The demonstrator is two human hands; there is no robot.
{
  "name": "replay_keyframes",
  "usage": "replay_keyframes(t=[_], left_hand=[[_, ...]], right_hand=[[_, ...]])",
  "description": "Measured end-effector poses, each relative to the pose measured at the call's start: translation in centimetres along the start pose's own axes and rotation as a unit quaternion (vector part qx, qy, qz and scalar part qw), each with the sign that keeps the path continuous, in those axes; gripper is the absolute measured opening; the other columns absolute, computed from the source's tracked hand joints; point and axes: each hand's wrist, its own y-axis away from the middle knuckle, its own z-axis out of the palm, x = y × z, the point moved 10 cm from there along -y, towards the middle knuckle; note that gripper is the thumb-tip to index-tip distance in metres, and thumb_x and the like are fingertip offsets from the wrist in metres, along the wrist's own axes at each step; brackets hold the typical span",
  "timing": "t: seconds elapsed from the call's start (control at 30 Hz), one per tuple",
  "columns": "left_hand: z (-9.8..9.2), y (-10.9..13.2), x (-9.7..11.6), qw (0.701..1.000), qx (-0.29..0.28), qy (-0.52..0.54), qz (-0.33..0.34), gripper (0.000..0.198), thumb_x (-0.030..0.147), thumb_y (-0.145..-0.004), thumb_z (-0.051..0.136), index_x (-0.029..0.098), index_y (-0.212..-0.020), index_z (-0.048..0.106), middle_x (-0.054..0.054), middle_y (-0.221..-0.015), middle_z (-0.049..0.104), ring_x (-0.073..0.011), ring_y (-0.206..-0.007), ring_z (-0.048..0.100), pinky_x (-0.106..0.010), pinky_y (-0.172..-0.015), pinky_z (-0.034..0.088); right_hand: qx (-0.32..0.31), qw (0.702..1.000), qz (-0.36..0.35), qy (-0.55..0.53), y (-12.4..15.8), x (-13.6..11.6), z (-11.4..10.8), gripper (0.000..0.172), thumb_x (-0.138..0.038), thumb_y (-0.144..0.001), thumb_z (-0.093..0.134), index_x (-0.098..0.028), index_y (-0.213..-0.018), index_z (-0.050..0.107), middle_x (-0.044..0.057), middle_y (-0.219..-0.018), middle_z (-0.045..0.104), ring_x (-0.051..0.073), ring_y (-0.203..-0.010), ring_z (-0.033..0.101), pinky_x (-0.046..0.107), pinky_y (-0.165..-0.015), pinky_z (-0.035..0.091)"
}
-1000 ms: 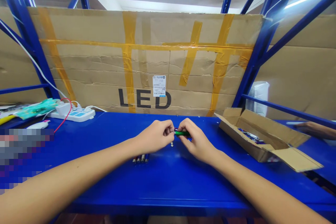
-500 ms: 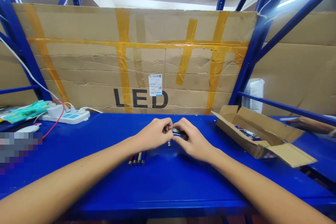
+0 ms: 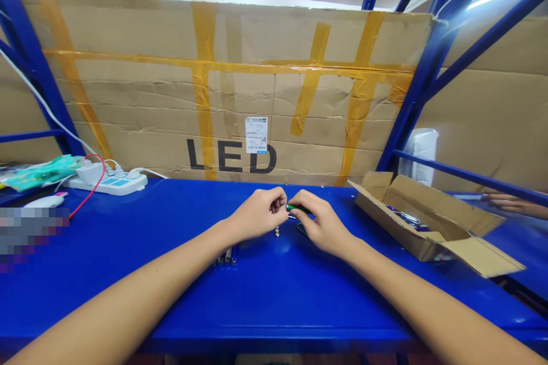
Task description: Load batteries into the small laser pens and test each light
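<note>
Between the thumb and fingers of my right hand [image 3: 327, 219] is a slim green pen-like tube [image 3: 298, 207] with a shiny metal end. My left hand [image 3: 262, 214] is closed in a pinch at that metal end; its fingers hide whatever is in them. Just below the fingertips, a short row of small shiny round metal pieces [image 3: 277, 231] shows on the table. Several slim metal-ended tubes [image 3: 228, 256] lie side by side under my left wrist, partly covered by it. A thin dark green curve [image 3: 301, 230] shows beneath my right hand.
An open cardboard box [image 3: 385, 219] with blue and silver things inside stands on the right of the blue table [image 3: 265, 302]. A white power strip [image 3: 113, 183] with cables sits at left. Behind is a large taped carton [image 3: 162, 108]. Another person's hand [image 3: 514, 203] appears far right.
My hands have shifted slightly to the right in the picture, and the view has tilted a little. The green tube now points its metal end at my left fingers.
</note>
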Motion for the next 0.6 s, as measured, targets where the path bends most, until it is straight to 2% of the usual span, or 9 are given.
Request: replay_keyframes(t=[0.13,0.23,0.33,0.47,0.6], left_hand=[[0.4,0.2,-0.1,1.0,-0.003,0.002,-0.002,0.004,0.016,-0.075,0.052,0.017,-0.078,0.052,0.004,-0.065,0.055,-0.0096,-0.06,0.05,-0.023,-0.057,0.037],[0.3,0.3,-0.2,1.0,0.003,0.02,-0.008,0.003,0.017,-0.077,0.052,0.017,-0.079,0.054,0.004,-0.065,0.055,-0.0098,-0.06,0.05,-0.022,-0.057,0.037],[0.0,0.2,-0.2,0.999,0.015,0.034,-0.007,0.004,0.018,-0.079,0.052,0.017,-0.081,0.055,0.004,-0.066,0.056,-0.0098,-0.061,0.051,-0.022,-0.058,0.038],[0.0,0.2,-0.3,0.999,0.004,0.042,-0.009,0.004,0.019,-0.08,0.052,0.017,-0.081,0.055,0.004,-0.065,0.056,-0.0096,-0.061,0.053,-0.022,-0.058,0.039],[0.3,0.3,-0.7,0.999,-0.003,0.052,-0.015,0.003,0.02,-0.081,0.053,0.017,-0.081,0.054,0.004,-0.064,0.056,-0.0098,-0.06,0.053,-0.022,-0.057,0.04]], right_hand=[[-0.028,0.999,0.02,0.01,-0.1,0.0,0.5,0.023,-0.019,-0.095,0.042,-0.018,-0.085,0.062,0.005,-0.078,0.059,0.018,-0.075,0.054,0.032,-0.071,0.043],[-0.026,0.999,0.041,-0.009,0.0,0.3,0.5,0.008,-0.02,-0.089,0.052,-0.019,-0.092,0.06,0.005,-0.087,0.06,0.018,-0.08,0.055,0.032,-0.073,0.045],[-0.008,0.998,0.056,-0.028,0.1,0.7,0.2,0.015,-0.015,-0.082,0.056,-0.02,-0.096,0.053,0.004,-0.089,0.058,0.017,-0.077,0.053,0.03,-0.069,0.045],[0.022,0.999,0.02,-0.015,0.1,0.5,-0.4,0.01,-0.011,-0.085,0.05,-0.02,-0.086,0.054,0.004,-0.083,0.056,0.017,-0.075,0.052,0.031,-0.068,0.043],[0.018,1.0,-0.013,-0.015,0.0,-0.1,-0.6,0.012,-0.018,-0.092,0.05,-0.02,-0.09,0.062,0.006,-0.084,0.06,0.019,-0.079,0.055,0.034,-0.072,0.045]])
